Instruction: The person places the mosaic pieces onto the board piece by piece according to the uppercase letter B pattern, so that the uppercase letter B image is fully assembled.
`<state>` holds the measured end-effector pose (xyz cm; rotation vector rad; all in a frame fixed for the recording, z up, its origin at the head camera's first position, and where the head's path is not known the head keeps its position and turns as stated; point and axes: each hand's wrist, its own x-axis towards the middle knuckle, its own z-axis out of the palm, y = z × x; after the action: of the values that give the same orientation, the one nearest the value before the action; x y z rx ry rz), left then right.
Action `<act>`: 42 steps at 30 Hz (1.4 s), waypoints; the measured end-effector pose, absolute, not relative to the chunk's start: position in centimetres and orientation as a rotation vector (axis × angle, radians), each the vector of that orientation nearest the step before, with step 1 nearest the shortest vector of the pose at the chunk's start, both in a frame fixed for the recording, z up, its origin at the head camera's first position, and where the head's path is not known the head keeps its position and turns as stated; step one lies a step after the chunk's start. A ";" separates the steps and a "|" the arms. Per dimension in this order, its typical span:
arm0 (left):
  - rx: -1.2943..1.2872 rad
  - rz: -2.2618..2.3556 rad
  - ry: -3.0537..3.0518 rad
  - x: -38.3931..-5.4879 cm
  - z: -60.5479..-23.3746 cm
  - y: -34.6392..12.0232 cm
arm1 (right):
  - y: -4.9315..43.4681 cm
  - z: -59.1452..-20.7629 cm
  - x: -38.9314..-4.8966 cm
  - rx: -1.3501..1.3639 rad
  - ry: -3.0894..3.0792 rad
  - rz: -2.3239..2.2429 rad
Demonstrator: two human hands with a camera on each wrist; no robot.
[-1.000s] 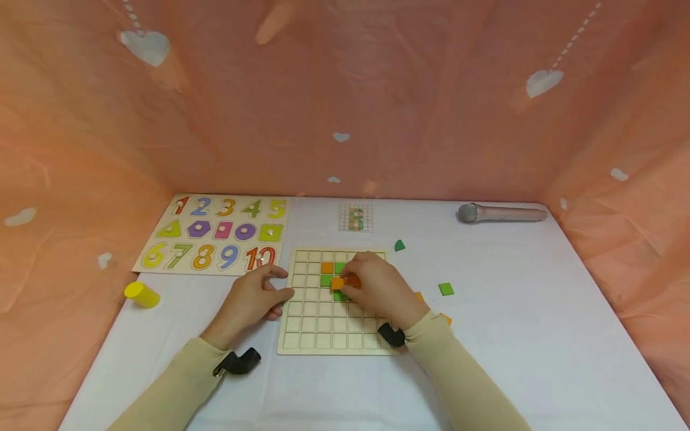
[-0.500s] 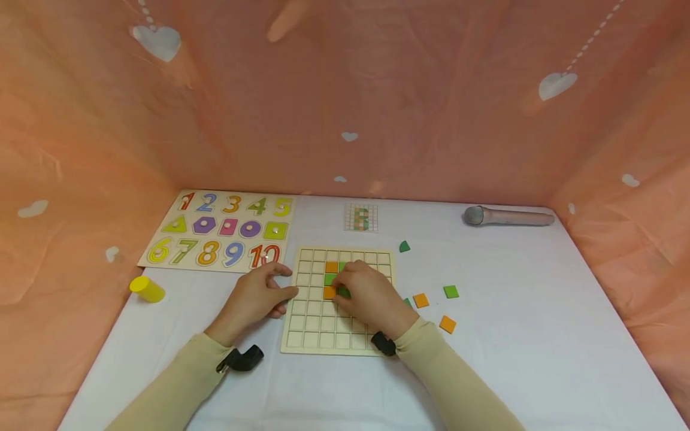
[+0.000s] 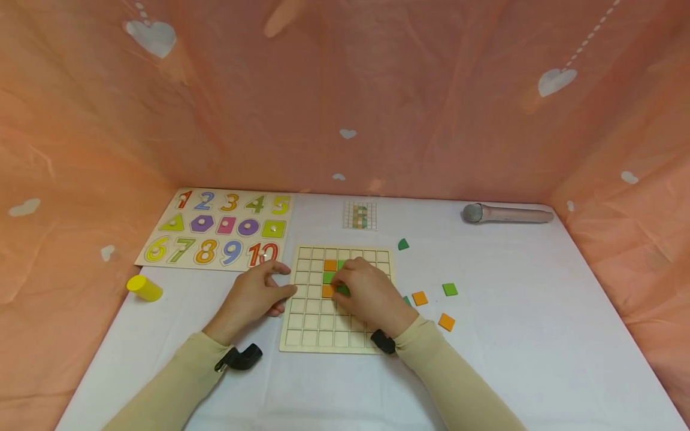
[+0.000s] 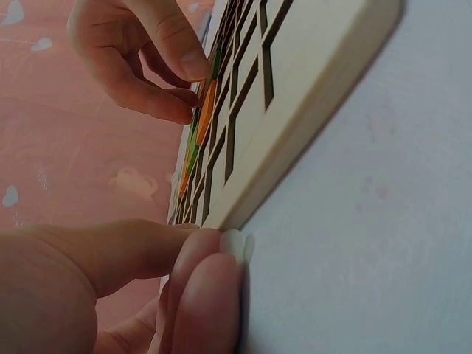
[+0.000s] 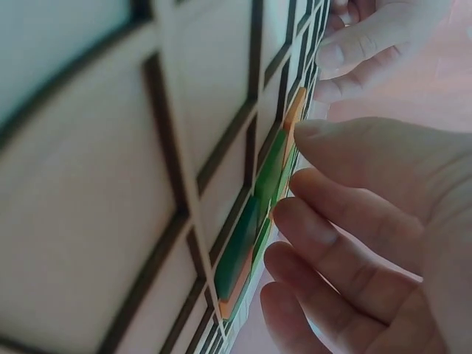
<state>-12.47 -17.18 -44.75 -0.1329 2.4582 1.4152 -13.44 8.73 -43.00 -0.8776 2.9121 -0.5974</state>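
A pale wooden grid board (image 3: 309, 338) lies in front of me. My left hand (image 3: 249, 296) rests at its left edge, thumb and index finger apart and touching the side. Over the middle of the board, my right hand (image 3: 372, 293) has its thumb and fingertips at an orange square tile (image 3: 327, 291), which sits in a cell. Above that tile are a green tile (image 3: 328, 278) and another orange tile (image 3: 330, 264). In the right wrist view, the thumb tip touches the orange tile (image 5: 294, 107), with a dark green tile (image 5: 236, 247) nearer the camera. The right hand partly hides the other tiles.
Right of the board lie loose orange tiles (image 3: 446, 322), a green square (image 3: 450, 290) and a dark green quarter-round piece (image 3: 403, 244). A pattern card (image 3: 360, 215) lies behind it. Also around are a number puzzle (image 3: 212, 230), a yellow cylinder (image 3: 144, 288) and a microphone (image 3: 507, 214).
The right hand has lowered the orange tile from above the board into a cell below the green tile, and its fingers stay there. The left hand keeps its place at the board's edge.
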 end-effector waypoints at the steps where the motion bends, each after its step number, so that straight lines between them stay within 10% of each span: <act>1: -0.132 1.416 2.458 -12.5 -44.7 -17.2 | 8.8 -43.0 -13.5 -0.877 2.913 -0.602; 25: -0.116 1.378 2.483 -12.5 -44.8 -17.3 | 9.8 -43.0 -14.0 -0.887 2.914 -0.629; 42: -0.142 1.378 2.484 -12.5 -44.9 -17.2 | 22.7 -42.1 -13.3 -0.347 2.939 -0.786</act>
<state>-12.53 -17.17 -44.94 -0.1416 2.4839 1.3779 -13.30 22.69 -42.07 -0.3466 2.9386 -0.7855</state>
